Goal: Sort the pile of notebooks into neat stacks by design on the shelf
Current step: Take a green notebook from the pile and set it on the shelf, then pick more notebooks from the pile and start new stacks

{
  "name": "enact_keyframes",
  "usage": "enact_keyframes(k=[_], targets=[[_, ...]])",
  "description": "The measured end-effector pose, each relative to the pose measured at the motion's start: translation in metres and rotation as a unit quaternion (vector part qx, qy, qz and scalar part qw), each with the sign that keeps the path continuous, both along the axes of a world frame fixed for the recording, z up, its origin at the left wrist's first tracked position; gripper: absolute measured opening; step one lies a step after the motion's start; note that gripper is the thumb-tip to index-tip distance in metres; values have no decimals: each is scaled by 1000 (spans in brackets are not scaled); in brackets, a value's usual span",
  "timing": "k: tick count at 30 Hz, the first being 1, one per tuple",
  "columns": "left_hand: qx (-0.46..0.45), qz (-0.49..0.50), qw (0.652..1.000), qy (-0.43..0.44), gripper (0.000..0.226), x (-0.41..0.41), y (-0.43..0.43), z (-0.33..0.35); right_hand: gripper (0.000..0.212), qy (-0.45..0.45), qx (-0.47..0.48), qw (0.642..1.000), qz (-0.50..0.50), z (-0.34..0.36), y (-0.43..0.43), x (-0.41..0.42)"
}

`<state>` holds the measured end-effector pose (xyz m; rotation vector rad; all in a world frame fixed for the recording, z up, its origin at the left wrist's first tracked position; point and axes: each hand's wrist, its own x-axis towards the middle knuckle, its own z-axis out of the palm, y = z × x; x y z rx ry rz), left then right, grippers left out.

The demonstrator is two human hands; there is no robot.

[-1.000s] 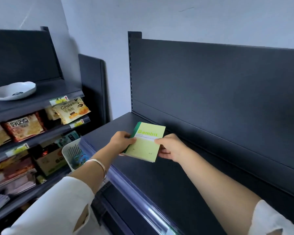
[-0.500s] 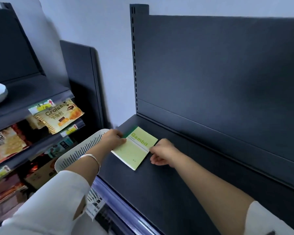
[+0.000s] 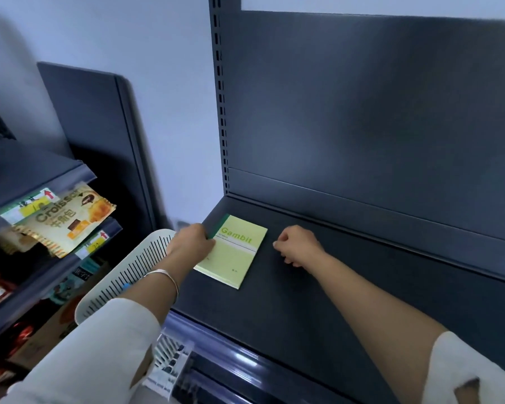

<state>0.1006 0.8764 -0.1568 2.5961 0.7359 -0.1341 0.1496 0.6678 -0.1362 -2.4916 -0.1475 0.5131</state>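
Note:
A light green notebook (image 3: 239, 255) with a dark green spine and the word "Gambit" lies flat on the dark shelf (image 3: 318, 304), near its back left corner. My left hand (image 3: 188, 243) holds the notebook's left spine edge, with the thumb on the cover. My right hand (image 3: 296, 243) rests on the shelf just right of the notebook. It is apart from the notebook, its fingers are curled and it holds nothing. No other notebooks show on the shelf.
A white slotted basket (image 3: 129, 272) sits under my left forearm, left of the shelf. Further left, a neighbouring rack holds snack packets, among them a croissant bag (image 3: 67, 220). The shelf's upright back panel (image 3: 362, 112) rises behind, and its front price rail (image 3: 216, 354) is below.
The notebook went from held in the air by both hands to lying flat on the shelf. My right hand has let go and drawn a little to the right.

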Motion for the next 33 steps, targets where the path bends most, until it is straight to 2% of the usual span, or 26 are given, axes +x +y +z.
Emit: enact_keyframes(k=[6, 19, 23, 26, 29, 33], targets=[[2, -65, 998, -12, 29, 0, 2, 0, 14, -8, -21, 1000, -7, 3, -1, -3], [50, -97, 994, -12, 40, -2, -11, 17, 13, -47, -43, 998, -4, 12, -17, -11], [84, -125, 988, -30, 43, 0, -23, 28, 11, -91, -85, 992, 10, 19, -29, -15], [112, -162, 979, -53, 39, 0, -41, 41, 20, -148, -120, 981, 27, 28, -44, -19], [146, -210, 963, -85, 32, 6, -73, 60, 24, -203, -148, 967, 39, 42, -70, -25], [163, -290, 934, -128, 34, 17, -143, 92, 25, -265, -184, 946, 19, 68, -131, -38]])
